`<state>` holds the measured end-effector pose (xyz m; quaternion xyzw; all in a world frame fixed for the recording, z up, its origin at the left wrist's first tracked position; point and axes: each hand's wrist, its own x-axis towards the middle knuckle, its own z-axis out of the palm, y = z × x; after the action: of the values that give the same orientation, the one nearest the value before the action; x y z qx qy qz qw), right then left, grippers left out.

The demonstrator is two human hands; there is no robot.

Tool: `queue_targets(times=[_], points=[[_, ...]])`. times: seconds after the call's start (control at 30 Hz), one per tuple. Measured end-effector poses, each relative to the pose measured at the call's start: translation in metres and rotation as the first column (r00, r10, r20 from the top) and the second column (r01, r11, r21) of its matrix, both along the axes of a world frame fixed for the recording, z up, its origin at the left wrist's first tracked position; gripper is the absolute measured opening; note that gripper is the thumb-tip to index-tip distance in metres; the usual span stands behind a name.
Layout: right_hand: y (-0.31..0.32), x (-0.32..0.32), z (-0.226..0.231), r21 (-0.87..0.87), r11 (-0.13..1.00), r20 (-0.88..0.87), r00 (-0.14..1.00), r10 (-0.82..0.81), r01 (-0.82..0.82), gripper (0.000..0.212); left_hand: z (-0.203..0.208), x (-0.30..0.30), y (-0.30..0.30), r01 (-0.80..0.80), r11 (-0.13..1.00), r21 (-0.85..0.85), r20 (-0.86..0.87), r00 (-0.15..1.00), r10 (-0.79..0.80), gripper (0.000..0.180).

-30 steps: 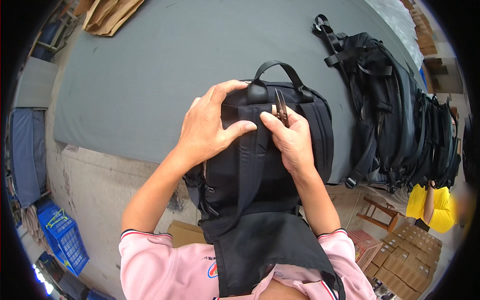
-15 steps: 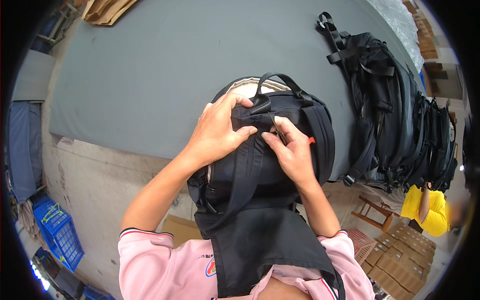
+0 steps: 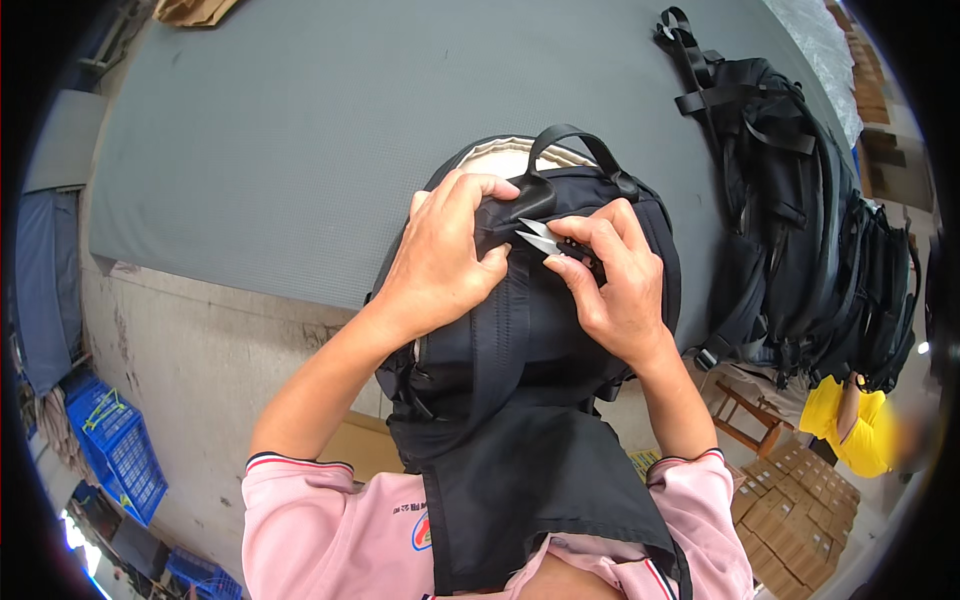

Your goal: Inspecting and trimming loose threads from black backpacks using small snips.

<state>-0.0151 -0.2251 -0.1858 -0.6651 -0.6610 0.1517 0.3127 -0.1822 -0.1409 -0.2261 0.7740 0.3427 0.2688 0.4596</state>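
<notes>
Black backpack (image 3: 530,330) on grey bench (image 3: 280,150); left hand (image 3: 440,260) pinching strap, right hand (image 3: 615,285) gripping thread snips (image 3: 540,238) between both.

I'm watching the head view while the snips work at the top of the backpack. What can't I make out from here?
- Snips: handles hidden inside the right hand; what the blades touch is too small to tell.
- Backpack top seam: covered by the left hand.
- Pile of black bags: bent and crowded at the fisheye rim, count unclear.
</notes>
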Motion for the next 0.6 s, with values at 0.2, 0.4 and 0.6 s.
queue_targets(times=[0.2, 0.4, 0.6], points=[[0.003, 0.004, -0.003, -0.010, 0.999, -0.031, 0.998, 0.049, -0.049, 0.025, -0.001, 0.000, -0.001, -0.013, 0.992, 0.126, -0.012, 1.000, 0.015, 0.046], [0.004, 0.009, -0.005, 0.061, 0.996, -0.026, 0.997, 0.074, -0.072, 0.022, 0.002, 0.002, -0.003, -0.015, 0.978, 0.210, -0.023, 1.000, 0.020, 0.049], [0.004, 0.011, 0.000, 0.127, 0.983, 0.124, 0.986, 0.114, -0.129, 0.026, 0.002, 0.003, -0.004, -0.014, 0.948, 0.317, -0.026, 0.999, 0.024, 0.051]])
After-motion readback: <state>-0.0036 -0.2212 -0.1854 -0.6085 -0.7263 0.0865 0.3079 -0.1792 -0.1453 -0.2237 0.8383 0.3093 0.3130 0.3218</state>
